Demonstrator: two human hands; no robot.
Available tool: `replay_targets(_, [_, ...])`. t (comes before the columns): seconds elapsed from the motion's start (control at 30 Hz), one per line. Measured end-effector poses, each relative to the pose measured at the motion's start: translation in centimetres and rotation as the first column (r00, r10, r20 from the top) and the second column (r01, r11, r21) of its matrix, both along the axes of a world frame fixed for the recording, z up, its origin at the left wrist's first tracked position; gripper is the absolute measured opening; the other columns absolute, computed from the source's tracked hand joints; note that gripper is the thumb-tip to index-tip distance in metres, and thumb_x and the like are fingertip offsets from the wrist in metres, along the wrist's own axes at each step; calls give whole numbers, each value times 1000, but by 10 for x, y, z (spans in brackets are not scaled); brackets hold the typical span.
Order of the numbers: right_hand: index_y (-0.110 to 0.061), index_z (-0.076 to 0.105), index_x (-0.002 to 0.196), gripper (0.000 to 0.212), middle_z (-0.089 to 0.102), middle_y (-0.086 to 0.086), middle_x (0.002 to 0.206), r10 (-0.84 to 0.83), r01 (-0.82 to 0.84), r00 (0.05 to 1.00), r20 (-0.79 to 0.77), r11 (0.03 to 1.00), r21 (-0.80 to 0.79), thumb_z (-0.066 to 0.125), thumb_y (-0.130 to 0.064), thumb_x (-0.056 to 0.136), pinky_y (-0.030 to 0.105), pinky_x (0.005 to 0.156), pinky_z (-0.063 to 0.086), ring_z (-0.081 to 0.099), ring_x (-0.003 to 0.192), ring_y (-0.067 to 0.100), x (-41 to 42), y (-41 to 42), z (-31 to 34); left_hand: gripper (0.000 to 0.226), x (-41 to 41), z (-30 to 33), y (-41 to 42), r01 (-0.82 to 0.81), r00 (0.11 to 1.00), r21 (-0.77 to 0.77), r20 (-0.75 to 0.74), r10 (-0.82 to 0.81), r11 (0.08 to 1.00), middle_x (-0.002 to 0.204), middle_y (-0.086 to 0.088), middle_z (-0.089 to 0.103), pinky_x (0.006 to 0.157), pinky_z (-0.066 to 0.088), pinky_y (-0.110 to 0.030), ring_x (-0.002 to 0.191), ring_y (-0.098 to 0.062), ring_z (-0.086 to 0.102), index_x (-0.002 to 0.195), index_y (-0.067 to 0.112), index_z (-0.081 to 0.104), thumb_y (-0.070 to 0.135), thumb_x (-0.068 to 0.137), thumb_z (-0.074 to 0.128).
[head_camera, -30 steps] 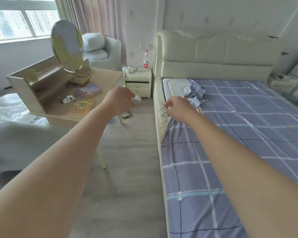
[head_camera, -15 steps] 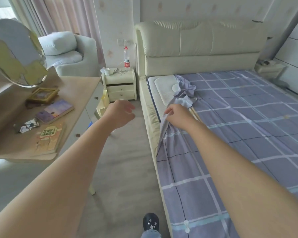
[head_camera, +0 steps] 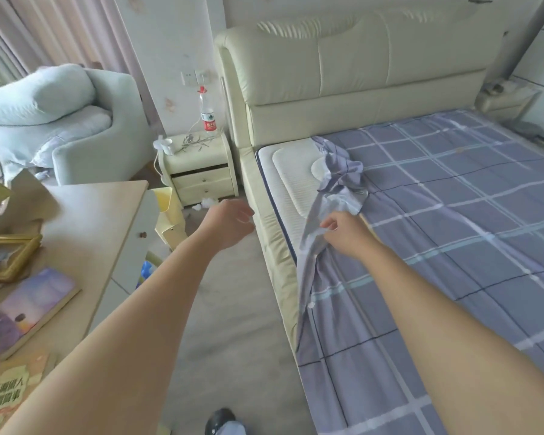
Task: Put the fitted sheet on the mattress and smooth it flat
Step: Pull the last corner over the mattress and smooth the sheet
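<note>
A purple-blue checked fitted sheet [head_camera: 453, 221] covers most of the white mattress [head_camera: 292, 174]. The mattress's near head corner is bare, with the sheet's corner bunched up beside it. My right hand [head_camera: 346, 230] pinches the sheet's loose edge just below that bunch, at the mattress's left side. My left hand [head_camera: 230, 224] hovers over the floor beside the bed frame, fingers loosely apart, holding nothing.
A cream padded headboard [head_camera: 358, 73] stands at the back. A nightstand [head_camera: 198, 167] with a water bottle [head_camera: 208, 114] sits left of the bed. A wooden desk [head_camera: 85, 221] with books and a picture frame is at my left. An armchair [head_camera: 76, 127] stands behind it.
I have stepped closer to the head of the bed. My right hand keeps hold of the sheet edge and both hands have moved toward the bare corner.
</note>
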State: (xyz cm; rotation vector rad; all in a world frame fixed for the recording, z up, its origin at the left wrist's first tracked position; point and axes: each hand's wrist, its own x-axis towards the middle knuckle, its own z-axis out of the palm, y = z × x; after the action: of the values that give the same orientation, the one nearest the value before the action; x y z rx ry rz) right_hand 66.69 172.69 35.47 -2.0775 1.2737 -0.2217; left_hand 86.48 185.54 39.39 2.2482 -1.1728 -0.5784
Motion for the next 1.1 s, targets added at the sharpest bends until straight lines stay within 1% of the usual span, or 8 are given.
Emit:
replay_targets(0.2, [-18, 61, 106, 24, 58, 4, 106, -140, 140, 990, 0, 987, 74, 49, -12, 85, 28, 81, 43, 56, 100, 23, 57, -83, -38, 27, 74, -40, -107, 138, 990, 54, -7, -138, 989, 103, 0, 64, 71, 37, -17, 90, -15, 55, 107, 17, 64, 19, 81, 63])
replay_targets(0.3, [-16, 61, 106, 24, 60, 5, 108, -248, 244, 969, 16, 960, 137, 51, -12, 85, 27, 78, 42, 55, 94, 20, 86, -116, -60, 28, 111, -67, -161, 258, 966, 101, -36, -256, 961, 102, -1, 62, 75, 41, -23, 88, -16, 57, 109, 16, 62, 17, 81, 61])
replay_targets(0.47, [-9, 62, 104, 22, 65, 8, 111, -392, 404, 915, -96, 880, 249, 50, -12, 85, 24, 79, 39, 59, 105, 25, 128, -148, -110, 30, 166, -109, -236, 395, 919, 208, -93, -383, 895, 98, 2, 58, 74, 40, -24, 85, -15, 53, 112, 18, 60, 17, 82, 59])
replay_targets(0.53, [-13, 61, 109, 26, 64, 5, 117, -450, 465, 885, -119, 836, 292, 49, -13, 86, 24, 81, 39, 58, 108, 23, 141, -172, -134, 30, 186, -134, -271, 430, 903, 244, -112, -415, 869, 100, 2, 59, 75, 41, -24, 88, -16, 54, 112, 19, 60, 17, 83, 58])
replay_targets(0.73, [-12, 57, 118, 33, 61, 6, 122, -546, 584, 811, -210, 734, 345, 46, -13, 87, 27, 87, 41, 56, 112, 24, 152, -206, -204, 30, 204, -224, -308, 471, 882, 355, -219, -418, 808, 96, 2, 59, 77, 42, -24, 86, -17, 54, 111, 17, 61, 13, 82, 58])
replay_targets(0.93, [7, 55, 114, 32, 61, 27, 117, -508, 625, 778, -369, 684, 377, 43, -5, 87, 44, 96, 45, 56, 110, 39, 152, -221, -314, 29, 198, -343, -315, 466, 881, 461, -318, -350, 755, 95, 2, 59, 74, 40, -24, 83, -16, 53, 111, 15, 61, 12, 83, 57])
replay_targets(1.0, [4, 53, 119, 35, 60, 25, 121, -497, 640, 766, -408, 652, 407, 41, -6, 88, 44, 97, 45, 56, 113, 37, 148, -226, -354, 28, 192, -383, -316, 452, 887, 502, -340, -312, 738, 95, 1, 60, 74, 40, -24, 82, -16, 53, 109, 14, 62, 11, 82, 58])
replay_targets(1.1, [-6, 47, 132, 41, 58, 15, 128, -504, 654, 755, -419, 626, 424, 39, -12, 92, 33, 94, 42, 54, 116, 32, 142, -235, -391, 25, 184, -420, -322, 448, 886, 513, -362, -289, 732, 94, 0, 61, 74, 40, -24, 82, -17, 53, 106, 14, 63, 10, 82, 58])
